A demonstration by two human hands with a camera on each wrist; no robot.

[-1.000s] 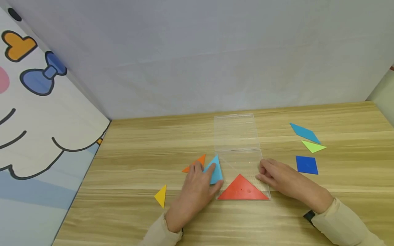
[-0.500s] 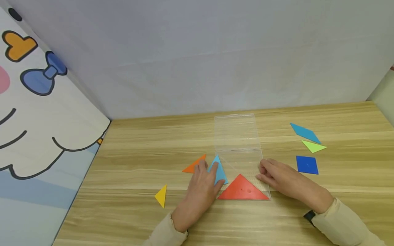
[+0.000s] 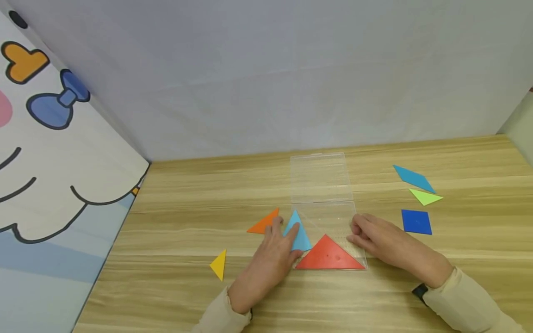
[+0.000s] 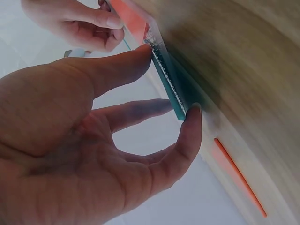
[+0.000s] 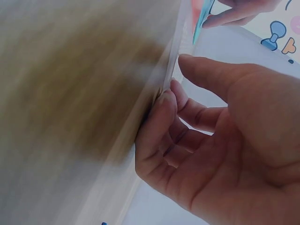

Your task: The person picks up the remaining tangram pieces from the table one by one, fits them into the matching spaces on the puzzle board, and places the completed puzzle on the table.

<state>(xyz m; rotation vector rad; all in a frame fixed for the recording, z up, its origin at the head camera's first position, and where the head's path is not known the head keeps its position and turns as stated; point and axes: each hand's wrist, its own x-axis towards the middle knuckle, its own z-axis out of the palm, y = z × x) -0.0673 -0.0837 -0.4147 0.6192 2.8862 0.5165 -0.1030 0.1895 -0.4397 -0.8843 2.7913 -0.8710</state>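
Observation:
A clear hinged plastic case [image 3: 341, 215] lies open on the wooden table, with a large red triangle tangram piece [image 3: 329, 255] in the front of its near half. My left hand [image 3: 264, 263] holds a light blue triangle tangram piece [image 3: 301, 241] over the case's left wall, its near tip close to the red piece. In the left wrist view, thumb and fingers grip this blue piece [image 4: 164, 82] by its edges. My right hand [image 3: 379, 240] has its fingers curled at the right wall of the case. The right wrist view puts fingertips against the case edge [image 5: 177, 47], thumb above.
An orange triangle [image 3: 263, 223] lies just beyond the left fingers, and a yellow triangle [image 3: 219, 265] farther left. On the right are a blue parallelogram [image 3: 413, 178], a lime triangle [image 3: 425, 197] and a dark blue square [image 3: 416, 222]. A pale wall [image 3: 312, 83] stands behind.
My left hand has slid the light blue triangle to the right, from beside the case to over its left wall, and away from the orange triangle. The right hand stays put.

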